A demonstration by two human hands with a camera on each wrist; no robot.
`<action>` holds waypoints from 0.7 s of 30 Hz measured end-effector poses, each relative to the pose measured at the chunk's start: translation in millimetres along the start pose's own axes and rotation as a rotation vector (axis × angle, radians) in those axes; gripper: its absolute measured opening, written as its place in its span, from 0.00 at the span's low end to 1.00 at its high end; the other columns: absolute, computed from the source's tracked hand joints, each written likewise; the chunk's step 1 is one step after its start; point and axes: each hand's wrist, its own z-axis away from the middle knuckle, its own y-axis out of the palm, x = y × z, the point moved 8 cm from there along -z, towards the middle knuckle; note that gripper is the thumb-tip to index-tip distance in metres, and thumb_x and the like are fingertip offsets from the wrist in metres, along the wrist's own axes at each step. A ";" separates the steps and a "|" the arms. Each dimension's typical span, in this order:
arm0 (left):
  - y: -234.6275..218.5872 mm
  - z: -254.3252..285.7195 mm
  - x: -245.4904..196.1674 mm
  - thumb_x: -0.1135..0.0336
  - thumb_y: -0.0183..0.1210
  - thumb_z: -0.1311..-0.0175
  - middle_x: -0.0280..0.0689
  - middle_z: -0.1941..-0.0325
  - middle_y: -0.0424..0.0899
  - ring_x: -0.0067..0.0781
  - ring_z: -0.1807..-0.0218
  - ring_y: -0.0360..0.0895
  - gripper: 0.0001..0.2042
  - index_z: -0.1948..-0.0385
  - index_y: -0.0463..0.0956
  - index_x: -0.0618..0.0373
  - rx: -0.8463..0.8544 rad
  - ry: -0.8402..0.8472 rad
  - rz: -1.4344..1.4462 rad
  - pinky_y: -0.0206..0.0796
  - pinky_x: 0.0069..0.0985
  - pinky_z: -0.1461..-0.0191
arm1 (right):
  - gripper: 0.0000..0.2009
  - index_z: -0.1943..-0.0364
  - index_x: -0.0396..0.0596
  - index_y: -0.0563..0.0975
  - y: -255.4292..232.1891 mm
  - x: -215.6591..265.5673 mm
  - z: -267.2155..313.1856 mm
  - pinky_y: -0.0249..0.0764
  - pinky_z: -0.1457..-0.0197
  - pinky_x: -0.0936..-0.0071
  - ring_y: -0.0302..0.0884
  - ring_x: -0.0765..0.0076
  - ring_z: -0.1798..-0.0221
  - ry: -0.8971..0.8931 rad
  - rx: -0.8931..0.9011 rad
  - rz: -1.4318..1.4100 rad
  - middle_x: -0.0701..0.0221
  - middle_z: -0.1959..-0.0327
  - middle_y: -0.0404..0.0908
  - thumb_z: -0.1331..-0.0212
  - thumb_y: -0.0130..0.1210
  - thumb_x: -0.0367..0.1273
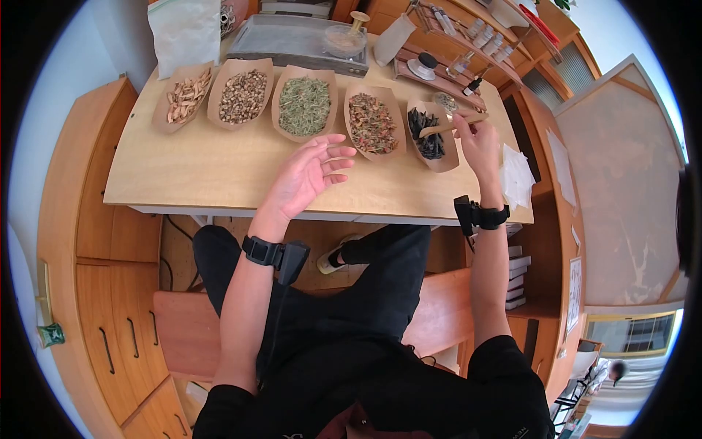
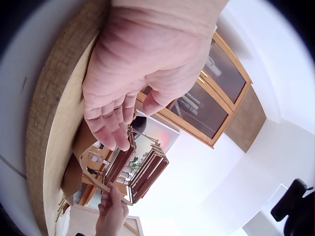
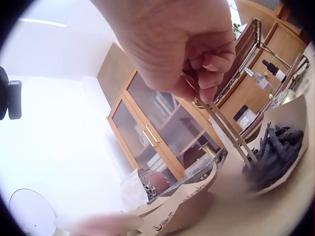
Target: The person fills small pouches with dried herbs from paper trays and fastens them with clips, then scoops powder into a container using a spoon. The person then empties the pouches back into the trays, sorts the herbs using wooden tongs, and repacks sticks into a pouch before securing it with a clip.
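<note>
My right hand (image 1: 479, 146) holds a pair of wooden tweezers (image 3: 229, 129) between thumb and fingers. Their tips reach into dark, twisted dried strips (image 3: 275, 152) in a brown paper tray (image 1: 444, 157) at the right end of the row. My left hand (image 1: 311, 174), palm turned up and fingers loosely spread, hovers over the table's front part with nothing in it. Nearest to it are a tray of green dried herb (image 1: 304, 106) and a tray of mixed reddish-brown petals (image 1: 373, 121).
Farther left stand paper trays of speckled brown pieces (image 1: 243, 95) and pale slices (image 1: 188, 96). Behind them are a white bag (image 1: 185, 36) and a grey tray (image 1: 281, 40). A wooden rack with small bottles (image 1: 482, 36) stands back right, white tissues (image 1: 517, 178) at the right edge.
</note>
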 end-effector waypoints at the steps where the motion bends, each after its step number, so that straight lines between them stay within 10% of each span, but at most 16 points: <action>1: -0.2 -0.1 0.2 0.60 0.48 0.27 0.45 0.46 0.78 0.31 0.48 0.79 0.19 0.40 0.65 0.60 -0.001 -0.002 -0.001 0.74 0.30 0.47 | 0.13 0.59 0.40 0.84 0.3 -6.8 -0.6 0.67 0.73 0.79 0.72 0.81 0.78 0.005 0.000 -0.027 0.72 0.80 0.79 0.36 0.58 0.36; 21: -1.5 -0.2 1.3 0.60 0.47 0.26 0.45 0.45 0.78 0.32 0.47 0.79 0.19 0.40 0.65 0.60 -0.001 0.002 0.000 0.74 0.30 0.47 | 0.13 0.61 0.39 0.83 -33.7 6.3 10.1 0.68 0.72 0.79 0.74 0.82 0.77 0.074 -0.089 -0.075 0.70 0.82 0.79 0.37 0.59 0.37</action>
